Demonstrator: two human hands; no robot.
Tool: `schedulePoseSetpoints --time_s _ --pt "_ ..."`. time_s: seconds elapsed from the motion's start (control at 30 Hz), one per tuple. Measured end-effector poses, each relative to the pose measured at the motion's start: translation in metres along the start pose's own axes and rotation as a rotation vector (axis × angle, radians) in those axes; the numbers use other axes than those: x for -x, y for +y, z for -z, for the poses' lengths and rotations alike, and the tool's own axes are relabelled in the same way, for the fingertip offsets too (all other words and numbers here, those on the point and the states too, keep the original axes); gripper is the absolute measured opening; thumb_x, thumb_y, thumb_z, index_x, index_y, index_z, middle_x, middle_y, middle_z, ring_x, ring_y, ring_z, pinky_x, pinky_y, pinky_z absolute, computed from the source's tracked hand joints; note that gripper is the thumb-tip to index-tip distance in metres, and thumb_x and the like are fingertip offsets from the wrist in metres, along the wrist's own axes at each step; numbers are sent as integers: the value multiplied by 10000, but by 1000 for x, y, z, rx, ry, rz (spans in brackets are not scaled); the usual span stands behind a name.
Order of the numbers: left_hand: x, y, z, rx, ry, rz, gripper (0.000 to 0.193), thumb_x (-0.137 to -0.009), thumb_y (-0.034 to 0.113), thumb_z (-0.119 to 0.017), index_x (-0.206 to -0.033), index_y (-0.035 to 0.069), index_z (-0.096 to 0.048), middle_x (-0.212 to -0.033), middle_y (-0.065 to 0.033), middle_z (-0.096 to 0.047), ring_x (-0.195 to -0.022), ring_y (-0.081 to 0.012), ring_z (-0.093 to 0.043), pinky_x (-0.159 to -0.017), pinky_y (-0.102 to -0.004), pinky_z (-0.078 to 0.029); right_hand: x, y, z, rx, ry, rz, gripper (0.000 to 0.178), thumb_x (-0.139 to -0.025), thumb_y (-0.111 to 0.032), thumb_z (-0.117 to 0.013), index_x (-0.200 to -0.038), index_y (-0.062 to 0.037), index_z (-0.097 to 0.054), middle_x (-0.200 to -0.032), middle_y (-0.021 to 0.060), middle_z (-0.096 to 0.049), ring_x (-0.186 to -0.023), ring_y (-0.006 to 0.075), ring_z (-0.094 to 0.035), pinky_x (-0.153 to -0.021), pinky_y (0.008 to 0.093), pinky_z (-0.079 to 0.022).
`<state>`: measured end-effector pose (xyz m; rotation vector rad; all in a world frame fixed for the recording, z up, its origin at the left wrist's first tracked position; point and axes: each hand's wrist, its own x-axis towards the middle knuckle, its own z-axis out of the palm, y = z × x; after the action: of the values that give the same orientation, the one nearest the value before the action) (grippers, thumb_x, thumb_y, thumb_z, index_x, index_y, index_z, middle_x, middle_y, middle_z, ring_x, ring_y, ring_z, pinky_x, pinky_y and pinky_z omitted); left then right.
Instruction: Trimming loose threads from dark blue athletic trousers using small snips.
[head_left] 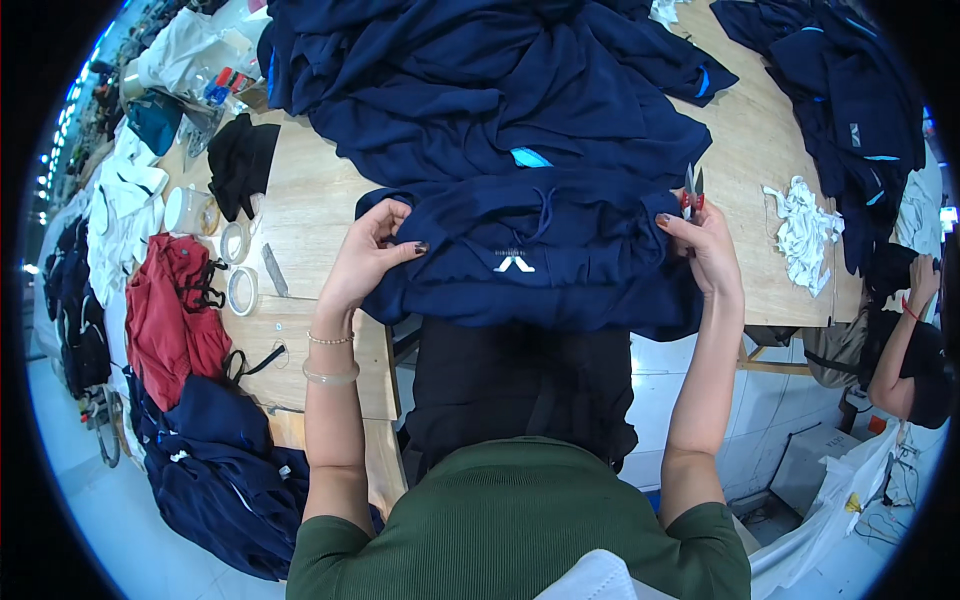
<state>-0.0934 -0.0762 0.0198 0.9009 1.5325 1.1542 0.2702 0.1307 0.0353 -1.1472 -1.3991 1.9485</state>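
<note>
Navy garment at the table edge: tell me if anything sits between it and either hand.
Nothing visible does. The left hand grips the navy garment at its left edge, and the right hand grips its right edge. The right hand also holds small red-handled snips, blades pointing up, clear of the cloth.

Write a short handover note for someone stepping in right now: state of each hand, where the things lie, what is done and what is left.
Left hand: pinching the left edge of the navy garment at the table edge.
Right hand: gripping the garment's right edge, with small snips held upright in the same hand.
Garment lies spread flat, white logo and drawstring facing up.
Big navy pile sits behind it; another pile far right; white scraps beside the right hand.
Done: garment laid out. Left: cannot tell whether trimming has begun; the piles appear to be waiting.
</note>
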Motion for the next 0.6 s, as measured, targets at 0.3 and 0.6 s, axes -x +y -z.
schedulePoseSetpoints --time_s 0.3,0.6 --pt "-2 4 22 -671 1143 -533 437 -694 -66 -577 -1111 66 -578 -760 -50 -513 -667 -157 -513 -649 -281 -461 13 18 28 1227 981 1088 200 -712 25 -646 -760 -36 -462 -687 103 -412 -578 278 -456 -538 340 -383" --pt "2 -64 -1 -773 899 -207 263 -711 -62 -653 -928 45 -548 -707 -76 -509 -633 -211 -523 -625 -317 -452 19 82 12 1251 716 671 244 -749 43 -655 -753 -43 -426 -720 124 -441 -605 286 -499 -538 339 -402"
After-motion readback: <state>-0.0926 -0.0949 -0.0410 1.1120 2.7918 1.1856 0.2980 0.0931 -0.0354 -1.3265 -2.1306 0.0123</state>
